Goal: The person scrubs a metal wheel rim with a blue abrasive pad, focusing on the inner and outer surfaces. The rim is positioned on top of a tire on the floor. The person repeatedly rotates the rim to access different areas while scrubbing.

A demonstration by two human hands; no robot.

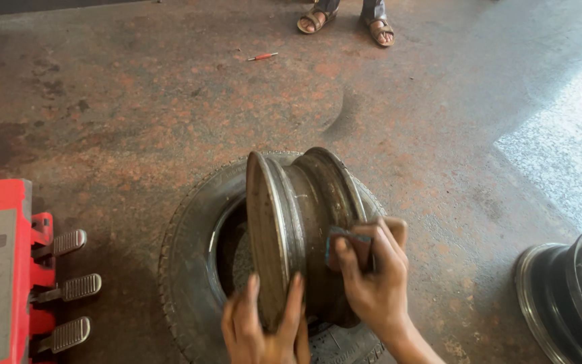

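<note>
A bare steel wheel rim [301,216] stands on edge on top of a black tyre [193,269] that lies flat on the floor. My left hand [264,330] grips the rim's near flange from below, fingers on both sides of the edge. My right hand [372,276] presses a small dark rubbing block [348,244] against the rim's barrel on its right side.
A red machine [1,269] with three metal foot pedals [69,286] stands at the left. A second dark steel rim [574,290] lies at the lower right. A red-handled tool [262,57] lies on the stained concrete floor. Another person's sandalled feet [345,23] stand at the top.
</note>
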